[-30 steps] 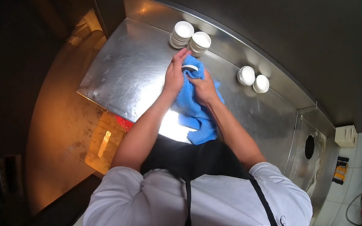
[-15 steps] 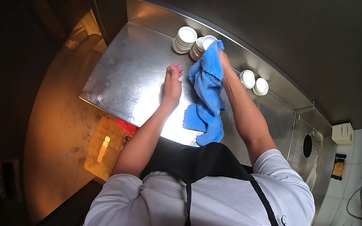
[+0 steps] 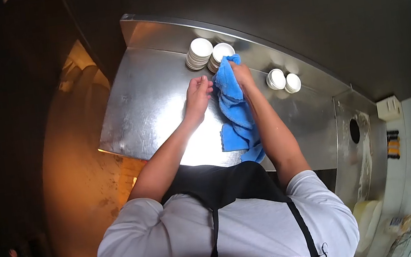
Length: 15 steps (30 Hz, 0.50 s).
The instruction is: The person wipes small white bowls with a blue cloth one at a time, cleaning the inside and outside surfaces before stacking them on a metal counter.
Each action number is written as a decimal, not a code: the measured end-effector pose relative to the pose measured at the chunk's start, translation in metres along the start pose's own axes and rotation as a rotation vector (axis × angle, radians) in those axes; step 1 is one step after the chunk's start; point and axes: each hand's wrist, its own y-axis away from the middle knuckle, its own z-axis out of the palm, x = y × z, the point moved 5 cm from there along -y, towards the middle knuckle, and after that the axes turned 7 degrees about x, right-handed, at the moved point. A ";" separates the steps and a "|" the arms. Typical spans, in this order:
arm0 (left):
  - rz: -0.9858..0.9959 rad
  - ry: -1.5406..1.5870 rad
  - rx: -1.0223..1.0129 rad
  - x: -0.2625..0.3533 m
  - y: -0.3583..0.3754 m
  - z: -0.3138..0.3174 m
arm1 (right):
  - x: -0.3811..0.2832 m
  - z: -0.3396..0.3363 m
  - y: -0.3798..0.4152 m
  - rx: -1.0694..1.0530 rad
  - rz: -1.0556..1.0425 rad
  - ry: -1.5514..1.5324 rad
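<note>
A blue cloth (image 3: 234,106) hangs in folds from my right hand (image 3: 241,73), which is closed on its upper end. The cloth trails down over the metal counter toward my apron. Left of the cloth, my left hand (image 3: 198,98) hovers with loosely bent fingers and nothing visible in it. Just beyond my hands stand two stacks of small white dishes: the left stack (image 3: 199,54) and the right stack (image 3: 222,52). The top of the cloth touches or overlaps the right stack's near side; whether another dish is inside the cloth is hidden.
Two shorter white stacks (image 3: 276,79) stand farther right by the raised metal back edge. The steel counter (image 3: 133,102) ends at a corner on the left. A dark round hole (image 3: 354,130) lies in the metal surface at right, near a white wall box (image 3: 388,108).
My right hand and the cloth have drawn back slightly from the right dish stack. One white dish top shows there now instead of two. My left hand has come closer to the cloth.
</note>
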 end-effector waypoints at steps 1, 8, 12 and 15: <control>-0.010 -0.008 -0.018 0.003 -0.001 -0.001 | 0.000 0.000 0.002 -0.007 -0.002 0.002; -0.048 -0.085 -0.061 0.000 -0.014 -0.023 | 0.003 -0.107 0.095 -0.256 -0.325 -1.143; -0.116 -0.130 -0.150 -0.027 -0.015 -0.008 | 0.078 -0.184 0.113 0.070 -0.233 -0.766; -0.114 -0.211 -0.229 -0.031 -0.003 0.034 | 0.019 -0.185 0.166 0.212 -0.239 0.159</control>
